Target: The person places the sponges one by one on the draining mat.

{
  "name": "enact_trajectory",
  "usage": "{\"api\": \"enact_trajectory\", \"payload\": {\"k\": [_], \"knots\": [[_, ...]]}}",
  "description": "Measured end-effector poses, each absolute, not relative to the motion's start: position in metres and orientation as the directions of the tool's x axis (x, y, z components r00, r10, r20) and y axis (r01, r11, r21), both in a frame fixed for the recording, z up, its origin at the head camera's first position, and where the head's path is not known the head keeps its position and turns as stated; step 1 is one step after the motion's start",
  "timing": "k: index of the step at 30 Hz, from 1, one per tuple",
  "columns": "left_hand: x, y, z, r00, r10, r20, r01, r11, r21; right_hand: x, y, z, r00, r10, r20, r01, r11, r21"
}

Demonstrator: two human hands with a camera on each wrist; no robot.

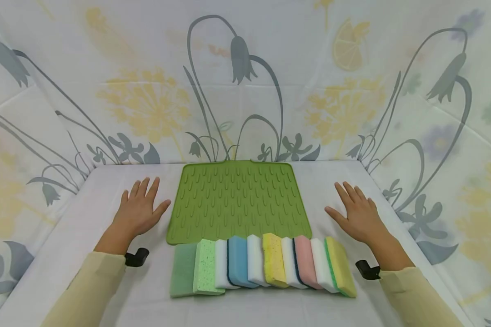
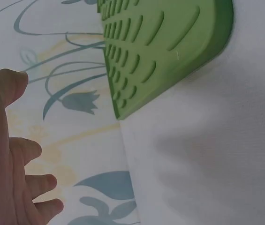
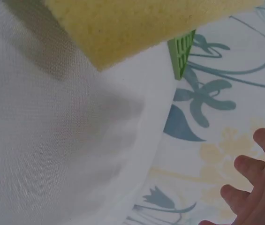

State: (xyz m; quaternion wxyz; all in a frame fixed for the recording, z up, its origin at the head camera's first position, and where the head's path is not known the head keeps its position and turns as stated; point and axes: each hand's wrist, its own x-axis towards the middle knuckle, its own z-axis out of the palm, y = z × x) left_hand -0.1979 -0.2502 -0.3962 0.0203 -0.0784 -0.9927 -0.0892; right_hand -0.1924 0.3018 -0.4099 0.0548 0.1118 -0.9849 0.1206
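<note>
A green ridged mat lies flat in the middle of the white table. Along its near edge leans a row of several sponges, from a dark green pad and a speckled light green sponge through blue, yellow and pink ones to a yellow sponge with a green side. My left hand is left of the mat, palm down, fingers spread and holding nothing. To the right of the mat, my right hand is likewise spread, with nothing in it.
White sponges stand between the coloured ones. Behind the table hangs a flower-printed cloth, which also rises at both sides. Each wrist carries a small black camera mount, the left one and the right one.
</note>
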Motion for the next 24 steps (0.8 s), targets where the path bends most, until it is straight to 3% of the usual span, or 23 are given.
{"api": "enact_trajectory", "payload": {"k": [12,24], "knots": [[-0.193,-0.247,-0.405,-0.986,0.146,0.082,0.161,0.959,0.233,-0.168,0.301,-0.397,-0.974,-0.22,0.055,-0.223,0.886,-0.407],[-0.196,-0.248,-0.42,-0.988,0.147,0.044,0.154,0.936,0.318,-0.133,0.306,-0.385,-0.949,-0.308,-0.064,-0.243,0.848,-0.471]]}}
